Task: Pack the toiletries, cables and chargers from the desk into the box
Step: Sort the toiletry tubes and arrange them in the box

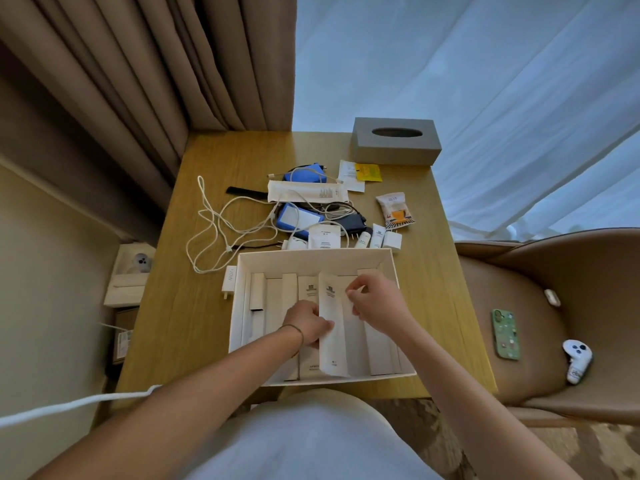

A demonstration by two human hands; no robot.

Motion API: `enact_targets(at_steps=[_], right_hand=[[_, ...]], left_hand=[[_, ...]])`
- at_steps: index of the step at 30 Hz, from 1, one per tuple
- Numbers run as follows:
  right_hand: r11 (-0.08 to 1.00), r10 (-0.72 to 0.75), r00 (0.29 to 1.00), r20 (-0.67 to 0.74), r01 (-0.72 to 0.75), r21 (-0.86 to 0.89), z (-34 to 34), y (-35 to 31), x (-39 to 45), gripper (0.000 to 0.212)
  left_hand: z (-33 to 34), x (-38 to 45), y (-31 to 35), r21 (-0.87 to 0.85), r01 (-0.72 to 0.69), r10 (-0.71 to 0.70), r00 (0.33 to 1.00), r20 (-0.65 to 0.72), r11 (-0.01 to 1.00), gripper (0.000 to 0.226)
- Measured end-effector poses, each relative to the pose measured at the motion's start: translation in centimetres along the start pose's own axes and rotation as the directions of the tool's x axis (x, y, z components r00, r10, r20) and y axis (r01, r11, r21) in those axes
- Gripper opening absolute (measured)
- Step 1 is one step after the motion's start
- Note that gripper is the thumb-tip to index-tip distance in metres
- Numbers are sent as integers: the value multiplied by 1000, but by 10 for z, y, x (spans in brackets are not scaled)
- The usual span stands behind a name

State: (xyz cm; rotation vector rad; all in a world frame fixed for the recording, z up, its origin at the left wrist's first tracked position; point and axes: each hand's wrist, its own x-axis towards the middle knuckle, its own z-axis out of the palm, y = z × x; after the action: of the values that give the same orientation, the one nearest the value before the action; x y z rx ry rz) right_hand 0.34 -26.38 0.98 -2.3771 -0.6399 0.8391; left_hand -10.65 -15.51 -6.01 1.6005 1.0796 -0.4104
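- Box (pixel 313 259) at near bench (pixel 221 161) edge, several white packets already filed inside.
- Left hand (pixel 306 323) and right hand (pixel 375 304) grip pinched on long sachet (pixel 332 334), lowering in.
- Cables (pixel 211 230), chargers (pixel 392 241), small tubes (pixel 377 236) unpacked beyond.

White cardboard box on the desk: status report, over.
Left hand and right hand both grip a long white paper sachet inside the white cardboard box. Tangled white cable and small white charger unpacked. Nothing blocking.
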Motion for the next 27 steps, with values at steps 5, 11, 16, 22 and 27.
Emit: enact_targets(at_steps=[5,11,16,22,27], right_hand=[[996,18,1000,14,-19,82,2,10,-4,14],[990,-7,1000,14,5,138,-1,13,-7,13],[984,-31,999,-7,32,178,-12,6,3,15],[967,-86,993,-84,104,234,-39,-17,39,16],[948,-152,981,-122,179,262,-54,-46,88,18]], left_hand=[[10,12,0,260,-13,33,997,-75,966,16],[11,23,5,696,-20,112,990,-86,717,30],[8,19,11,781,-71,160,986,-38,621,38],[-23,-15,30,397,-284,304,952,11,873,18],[-59,-36,60,202,-497,532,823,-197,844,10]])
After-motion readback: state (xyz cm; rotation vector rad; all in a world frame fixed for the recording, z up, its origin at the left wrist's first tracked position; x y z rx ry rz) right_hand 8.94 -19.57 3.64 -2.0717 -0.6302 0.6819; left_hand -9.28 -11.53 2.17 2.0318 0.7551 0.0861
